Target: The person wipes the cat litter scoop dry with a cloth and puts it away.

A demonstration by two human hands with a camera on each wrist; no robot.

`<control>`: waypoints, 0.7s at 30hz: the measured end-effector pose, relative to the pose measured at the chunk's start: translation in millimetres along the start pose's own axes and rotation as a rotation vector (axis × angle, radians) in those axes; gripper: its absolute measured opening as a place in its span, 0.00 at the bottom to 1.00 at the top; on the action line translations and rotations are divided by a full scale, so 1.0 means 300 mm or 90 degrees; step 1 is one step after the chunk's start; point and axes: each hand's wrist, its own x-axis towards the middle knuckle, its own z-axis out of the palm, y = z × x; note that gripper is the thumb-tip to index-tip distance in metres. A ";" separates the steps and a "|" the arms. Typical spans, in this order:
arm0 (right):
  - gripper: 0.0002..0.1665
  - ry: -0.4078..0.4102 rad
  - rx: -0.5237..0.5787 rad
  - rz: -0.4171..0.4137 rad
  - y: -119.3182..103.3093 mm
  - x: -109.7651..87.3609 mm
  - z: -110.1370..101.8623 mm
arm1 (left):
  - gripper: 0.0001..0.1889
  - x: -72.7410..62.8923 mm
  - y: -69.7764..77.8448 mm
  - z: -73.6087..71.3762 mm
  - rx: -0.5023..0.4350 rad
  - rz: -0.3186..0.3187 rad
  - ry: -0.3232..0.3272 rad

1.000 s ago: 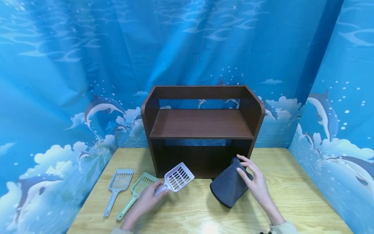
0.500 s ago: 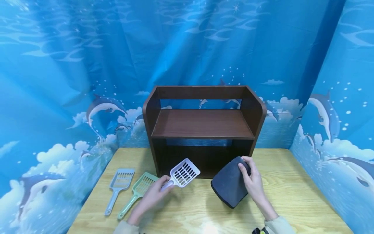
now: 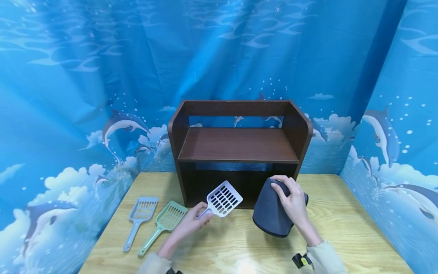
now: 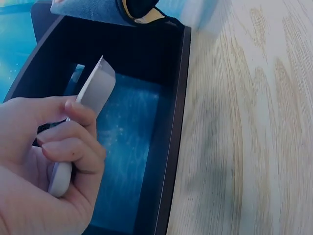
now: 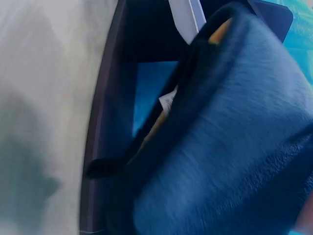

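Observation:
My left hand [image 3: 192,223] grips the handle of a pale lavender slotted litter scoop [image 3: 224,199], raised before the shelf's lower opening. In the left wrist view the scoop [image 4: 98,88] shows edge-on, fingers curled round its handle. On the right, my right hand [image 3: 293,203] holds a navy fabric mitt-like pouch [image 3: 272,214] by its upper end, thumb on the near face. Its wide, black-edged end points down toward me. The right wrist view shows this pouch [image 5: 230,132] with a small loop, tan lining and white label at its opening; most of the hand is hidden.
A dark brown two-tier shelf [image 3: 237,144] stands on the wooden table [image 3: 236,243], behind both hands. Left of my left hand lie a blue-grey litter scoop [image 3: 142,209] and a green one [image 3: 170,216]. Blue ocean-print curtains [image 3: 219,57] hang behind and at the sides.
My left hand has moved right and slightly up with the lavender scoop. My right hand has shifted its hold on the pouch, now raised slightly, turned more upright and moved a little right.

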 end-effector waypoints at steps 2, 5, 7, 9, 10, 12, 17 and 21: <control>0.13 -0.014 -0.018 -0.025 -0.009 0.023 0.003 | 0.18 0.006 0.003 0.010 -0.019 -0.017 -0.005; 0.12 -0.039 -0.051 -0.077 -0.025 0.061 0.015 | 0.26 0.017 0.004 0.025 -0.050 -0.043 -0.009; 0.12 -0.060 -0.069 -0.112 -0.040 0.086 0.027 | 0.27 0.024 0.003 0.036 -0.079 -0.055 -0.007; 0.11 -0.088 -0.089 -0.139 -0.062 0.107 0.043 | 0.26 0.031 0.003 0.046 -0.093 -0.058 -0.009; 0.11 -0.105 -0.098 -0.149 -0.074 0.114 0.053 | 0.25 0.035 0.004 0.052 -0.099 -0.059 -0.011; 0.11 -0.140 -0.116 -0.166 -0.097 0.124 0.075 | 0.24 0.041 0.006 0.063 -0.106 -0.059 -0.017; 0.11 -0.187 -0.134 -0.210 -0.126 0.118 0.145 | 0.24 0.052 0.028 0.096 -0.128 -0.056 -0.052; 0.10 -0.172 -0.146 -0.224 -0.123 0.090 0.203 | 0.23 0.051 0.060 0.124 -0.144 -0.033 -0.060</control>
